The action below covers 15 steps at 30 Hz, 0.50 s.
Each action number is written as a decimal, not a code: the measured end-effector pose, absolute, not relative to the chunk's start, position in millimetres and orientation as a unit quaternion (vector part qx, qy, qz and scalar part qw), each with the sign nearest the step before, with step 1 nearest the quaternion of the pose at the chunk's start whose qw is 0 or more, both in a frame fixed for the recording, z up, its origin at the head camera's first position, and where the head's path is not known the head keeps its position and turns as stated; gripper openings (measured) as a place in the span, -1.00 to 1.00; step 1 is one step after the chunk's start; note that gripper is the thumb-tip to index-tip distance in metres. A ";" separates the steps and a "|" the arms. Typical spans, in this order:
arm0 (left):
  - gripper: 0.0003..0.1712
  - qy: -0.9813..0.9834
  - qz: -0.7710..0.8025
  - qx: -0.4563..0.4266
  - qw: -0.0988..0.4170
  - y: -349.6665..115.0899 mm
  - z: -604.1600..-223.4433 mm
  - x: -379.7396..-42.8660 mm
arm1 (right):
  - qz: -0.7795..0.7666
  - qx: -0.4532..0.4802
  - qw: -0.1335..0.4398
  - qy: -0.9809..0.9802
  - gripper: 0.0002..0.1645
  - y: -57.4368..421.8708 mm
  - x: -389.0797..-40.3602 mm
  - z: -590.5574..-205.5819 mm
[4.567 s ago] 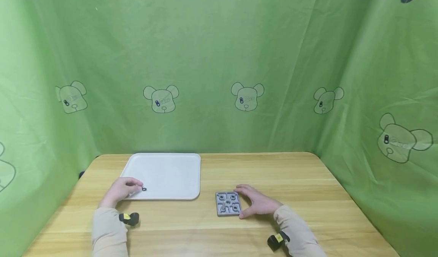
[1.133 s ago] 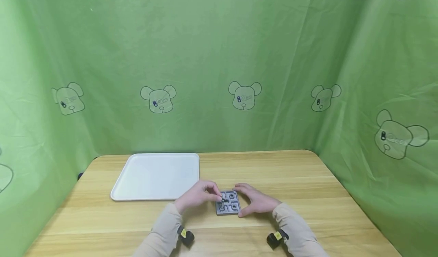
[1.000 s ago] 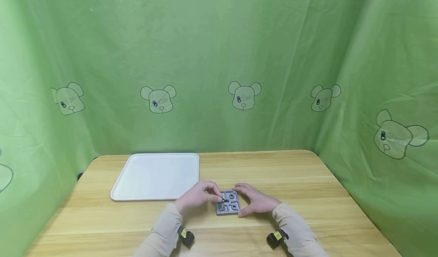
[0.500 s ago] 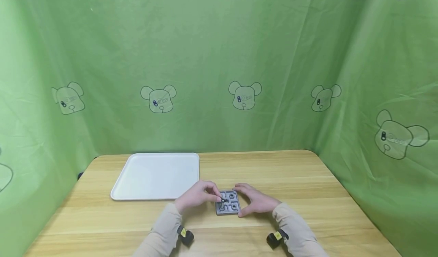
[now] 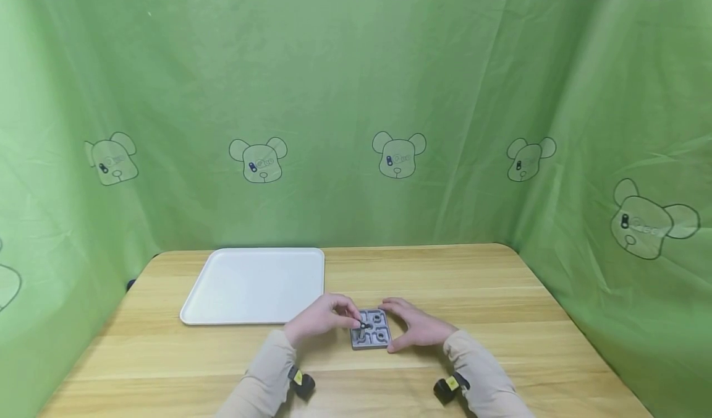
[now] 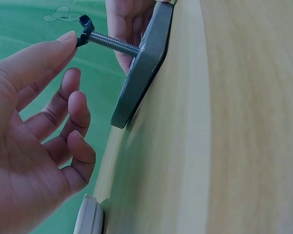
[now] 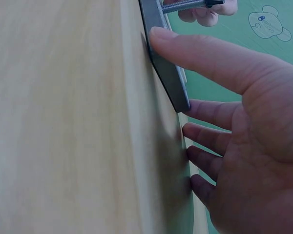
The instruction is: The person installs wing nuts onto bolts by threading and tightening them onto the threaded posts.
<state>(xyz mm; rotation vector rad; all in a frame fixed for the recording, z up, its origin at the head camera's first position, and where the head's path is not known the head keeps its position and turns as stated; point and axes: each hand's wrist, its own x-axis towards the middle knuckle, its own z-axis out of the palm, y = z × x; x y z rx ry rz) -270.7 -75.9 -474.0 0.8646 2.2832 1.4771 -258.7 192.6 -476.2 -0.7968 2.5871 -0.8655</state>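
A grey square metal block [image 5: 380, 330] with recessed holes lies flat on the table, and a threaded bolt [image 6: 115, 44] stands up from it. At the bolt's top end sits a black wing nut [image 6: 86, 30]. My left hand [image 5: 322, 317] pinches the wing nut between thumb and index finger; its other fingers curl loosely, touching nothing, in the left wrist view. My right hand [image 5: 417, 325] grips the block's right side, thumb at the near edge and index finger at the far corner. The right wrist view shows that thumb [image 7: 185, 48] against the block's side.
A white tray [image 5: 256, 288] lies at the back left of the wooden table [image 5: 445, 269]. A green curtain [image 5: 334, 96] with bear drawings closes off the back and both sides. Each wrist wears a small black camera [image 5: 303, 384].
Several seconds ago my left hand held the wing nut over the tray; it has moved right to the bolt's top. Over the last second the wing nut turns slightly. My right hand stays put.
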 end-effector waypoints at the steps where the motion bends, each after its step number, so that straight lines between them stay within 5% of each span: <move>1: -0.86 0.793 0.509 0.301 0.144 -75.9 -474.6 -271.1 | -0.301 -0.277 0.149 0.900 0.16 192.8 -258.7 -476.4; 15: -0.77 0.800 0.496 0.302 0.153 -73.5 -476.3 -272.5 | -0.308 -0.278 0.151 0.897 0.15 193.0 -261.2 -480.6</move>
